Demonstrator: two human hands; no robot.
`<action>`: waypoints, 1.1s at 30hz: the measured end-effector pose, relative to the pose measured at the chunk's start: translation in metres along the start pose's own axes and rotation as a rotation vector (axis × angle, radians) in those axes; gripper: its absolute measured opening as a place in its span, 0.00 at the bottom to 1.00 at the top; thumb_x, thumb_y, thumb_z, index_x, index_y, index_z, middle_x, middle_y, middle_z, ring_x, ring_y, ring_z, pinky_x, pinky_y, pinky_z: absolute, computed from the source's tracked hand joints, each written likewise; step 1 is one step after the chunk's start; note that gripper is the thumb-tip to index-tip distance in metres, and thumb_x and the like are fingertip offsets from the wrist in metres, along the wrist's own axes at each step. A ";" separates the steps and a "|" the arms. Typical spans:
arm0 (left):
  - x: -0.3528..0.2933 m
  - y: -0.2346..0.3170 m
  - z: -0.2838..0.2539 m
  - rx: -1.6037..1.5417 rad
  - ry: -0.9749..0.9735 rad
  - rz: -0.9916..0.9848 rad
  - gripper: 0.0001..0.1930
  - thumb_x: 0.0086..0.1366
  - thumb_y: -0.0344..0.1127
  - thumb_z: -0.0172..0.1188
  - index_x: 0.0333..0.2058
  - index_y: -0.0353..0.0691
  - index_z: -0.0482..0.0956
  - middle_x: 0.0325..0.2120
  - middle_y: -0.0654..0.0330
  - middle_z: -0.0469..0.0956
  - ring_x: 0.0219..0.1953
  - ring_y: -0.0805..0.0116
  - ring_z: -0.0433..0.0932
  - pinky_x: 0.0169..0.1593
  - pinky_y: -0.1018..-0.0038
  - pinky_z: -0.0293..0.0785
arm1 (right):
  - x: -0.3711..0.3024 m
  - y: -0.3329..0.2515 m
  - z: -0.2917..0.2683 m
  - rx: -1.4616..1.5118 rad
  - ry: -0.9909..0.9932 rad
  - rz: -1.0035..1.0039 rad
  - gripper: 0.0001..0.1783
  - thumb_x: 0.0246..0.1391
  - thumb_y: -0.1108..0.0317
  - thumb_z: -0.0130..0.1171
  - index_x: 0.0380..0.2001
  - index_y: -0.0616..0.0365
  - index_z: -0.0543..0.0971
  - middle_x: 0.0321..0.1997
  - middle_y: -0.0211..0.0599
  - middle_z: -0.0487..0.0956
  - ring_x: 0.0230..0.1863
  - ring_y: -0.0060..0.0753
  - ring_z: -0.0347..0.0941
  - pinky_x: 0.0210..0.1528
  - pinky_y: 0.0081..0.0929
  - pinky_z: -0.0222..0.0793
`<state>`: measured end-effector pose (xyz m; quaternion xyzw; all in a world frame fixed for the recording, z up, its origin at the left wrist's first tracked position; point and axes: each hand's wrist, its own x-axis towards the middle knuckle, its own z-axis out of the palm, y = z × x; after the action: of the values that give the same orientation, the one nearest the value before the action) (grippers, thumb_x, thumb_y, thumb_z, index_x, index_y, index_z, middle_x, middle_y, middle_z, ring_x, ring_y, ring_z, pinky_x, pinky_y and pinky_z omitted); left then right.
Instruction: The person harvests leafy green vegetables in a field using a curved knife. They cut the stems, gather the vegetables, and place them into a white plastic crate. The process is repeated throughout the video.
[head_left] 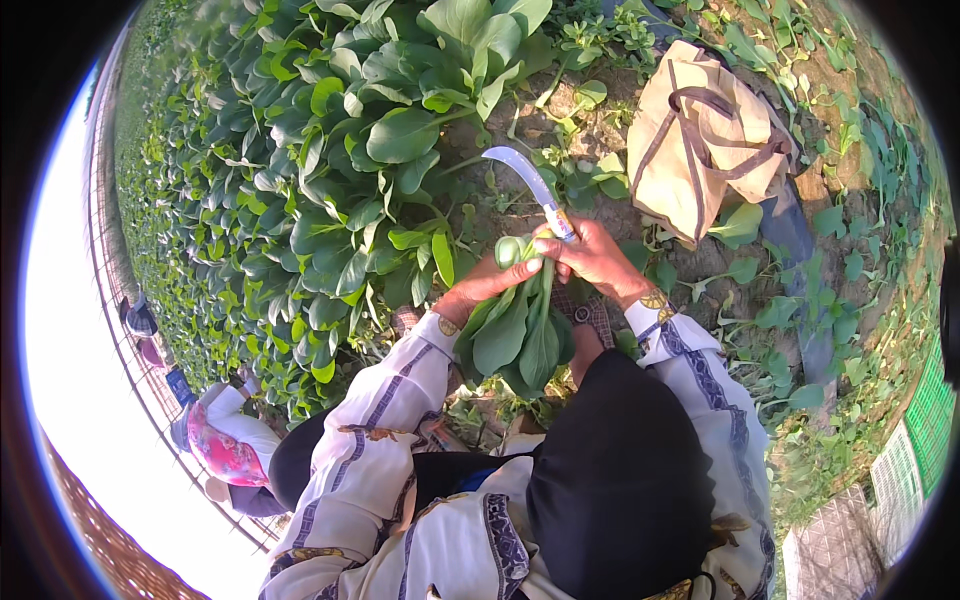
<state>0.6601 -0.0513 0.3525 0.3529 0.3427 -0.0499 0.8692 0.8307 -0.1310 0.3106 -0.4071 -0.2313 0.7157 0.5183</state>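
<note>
A leafy bunch of bok choy [512, 330] hangs with its pale stem end up and its dark leaves down, in front of my knees. My left hand [483, 285] is closed around its stems, thumb across the front. My right hand [598, 262] grips the handle of a curved harvesting knife [525, 178], whose bare blade points up and to the left, away from the bunch. The fingers of that hand also meet the stems beside my left thumb. Part of the handle is hidden in my palm.
Dense rows of growing bok choy [330, 150] fill the left and far side. A beige cloth bag [690, 140] with brown straps lies at the far right. Green and pale plastic crates [905, 475] stand at the near right. Another person [225, 445] crouches at the left.
</note>
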 end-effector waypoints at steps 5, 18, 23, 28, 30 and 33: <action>-0.002 0.041 -0.001 0.410 0.261 0.011 0.29 0.52 0.40 0.67 0.50 0.34 0.68 0.42 0.60 0.75 0.43 0.72 0.73 0.50 0.74 0.68 | 0.015 -0.015 -0.006 -0.158 0.264 -0.103 0.18 0.56 0.57 0.56 0.40 0.61 0.73 0.24 0.27 0.72 0.16 0.15 0.64 0.18 0.17 0.61; 0.029 0.151 -0.041 1.808 0.783 0.080 0.52 0.41 0.42 0.64 0.64 0.42 0.44 0.36 0.45 0.77 0.39 0.48 0.77 0.43 0.62 0.72 | 0.098 0.003 -0.012 -0.178 0.593 -0.227 0.23 0.57 0.63 0.52 0.55 0.59 0.67 0.20 0.29 0.71 0.14 0.17 0.62 0.15 0.19 0.58; 0.020 0.142 -0.045 1.764 0.845 0.115 0.51 0.42 0.46 0.66 0.63 0.41 0.48 0.38 0.45 0.77 0.41 0.49 0.77 0.45 0.63 0.71 | 0.107 0.002 0.003 -0.301 0.608 -0.352 0.23 0.54 0.62 0.54 0.51 0.63 0.69 0.25 0.43 0.76 0.22 0.31 0.71 0.27 0.27 0.67; 0.018 0.141 -0.052 1.673 0.857 0.153 0.49 0.41 0.48 0.68 0.62 0.43 0.53 0.42 0.46 0.77 0.44 0.50 0.76 0.48 0.64 0.70 | 0.114 0.000 0.006 -0.274 0.576 -0.291 0.24 0.55 0.62 0.54 0.51 0.64 0.69 0.22 0.42 0.74 0.20 0.31 0.70 0.26 0.27 0.66; 0.020 0.141 -0.051 1.654 0.845 0.152 0.49 0.41 0.48 0.68 0.62 0.43 0.54 0.42 0.47 0.77 0.44 0.50 0.76 0.48 0.64 0.70 | 0.114 0.001 0.005 -0.264 0.565 -0.269 0.23 0.56 0.62 0.53 0.53 0.62 0.68 0.21 0.37 0.73 0.20 0.26 0.69 0.24 0.25 0.65; 0.019 0.140 -0.049 1.630 0.837 0.125 0.48 0.41 0.48 0.68 0.61 0.43 0.55 0.42 0.47 0.76 0.45 0.51 0.76 0.49 0.65 0.71 | 0.110 -0.010 0.008 -0.242 0.486 -0.179 0.23 0.57 0.63 0.51 0.55 0.59 0.67 0.21 0.28 0.71 0.20 0.18 0.67 0.22 0.20 0.63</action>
<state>0.6929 0.0882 0.3967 0.8638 0.4686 -0.0971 0.1575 0.8147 -0.0240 0.2849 -0.6036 -0.2191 0.5157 0.5671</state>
